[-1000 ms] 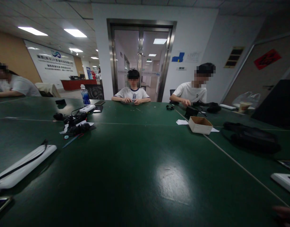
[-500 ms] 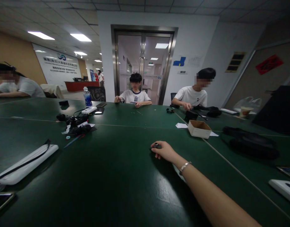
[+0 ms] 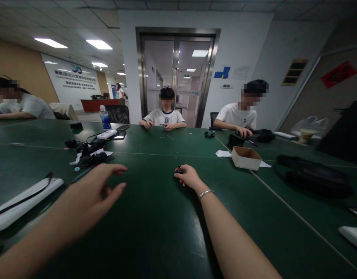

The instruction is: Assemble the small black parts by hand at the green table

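My right hand [image 3: 188,177] rests on the green table [image 3: 155,232], stretched out ahead of me, its fingers closed on a small dark round object [image 3: 179,169]. A silver bracelet [image 3: 206,193] circles that wrist. My left hand [image 3: 92,197] hovers above the table at the left, fingers spread and holding nothing. It points toward a heap of black cables and small parts [image 3: 89,153], with a thin blue pen [image 3: 81,174] lying just beyond its fingertips.
A white case with a black strap [image 3: 24,199] lies at the left. An open cardboard box [image 3: 245,157] and a black bag [image 3: 314,174] sit at the right. Three people sit across the table, near a water bottle [image 3: 104,118] and phones.
My right arm came in from the lower right and set its closed fingers on the table. My left hand has just entered from the left, fingers spread.
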Demonstrator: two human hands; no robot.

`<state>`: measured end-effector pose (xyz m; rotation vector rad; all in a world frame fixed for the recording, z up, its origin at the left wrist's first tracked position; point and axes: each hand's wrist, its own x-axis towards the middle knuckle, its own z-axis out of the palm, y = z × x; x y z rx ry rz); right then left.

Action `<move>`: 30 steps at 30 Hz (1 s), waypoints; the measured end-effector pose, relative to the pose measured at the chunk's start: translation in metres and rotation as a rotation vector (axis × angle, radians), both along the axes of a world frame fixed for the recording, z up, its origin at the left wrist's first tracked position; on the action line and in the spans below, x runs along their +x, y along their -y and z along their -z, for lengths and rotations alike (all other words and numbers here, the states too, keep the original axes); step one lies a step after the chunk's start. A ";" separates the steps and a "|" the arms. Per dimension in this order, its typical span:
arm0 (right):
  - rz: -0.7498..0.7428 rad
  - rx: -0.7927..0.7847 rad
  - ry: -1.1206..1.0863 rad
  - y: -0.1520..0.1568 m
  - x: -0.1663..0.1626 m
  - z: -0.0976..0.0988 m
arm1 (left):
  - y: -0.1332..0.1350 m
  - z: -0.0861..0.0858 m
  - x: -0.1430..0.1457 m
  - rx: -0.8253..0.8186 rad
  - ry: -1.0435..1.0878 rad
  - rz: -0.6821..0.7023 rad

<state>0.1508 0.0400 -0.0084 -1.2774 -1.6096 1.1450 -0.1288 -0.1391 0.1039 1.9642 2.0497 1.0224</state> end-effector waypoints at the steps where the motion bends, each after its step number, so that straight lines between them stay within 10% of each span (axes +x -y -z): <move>1: 0.016 0.032 0.007 0.000 -0.001 -0.001 | -0.017 0.001 0.018 -0.024 -0.068 0.102; 10: 0.093 0.159 0.115 0.001 -0.008 -0.005 | -0.148 0.071 0.149 0.037 -0.064 0.355; 21: 0.026 0.028 -0.097 -0.005 -0.003 -0.002 | -0.177 0.119 0.127 0.003 0.602 0.404; 30: 0.037 -0.054 -0.397 -0.003 0.002 -0.009 | -0.185 0.121 0.129 -0.057 0.818 0.357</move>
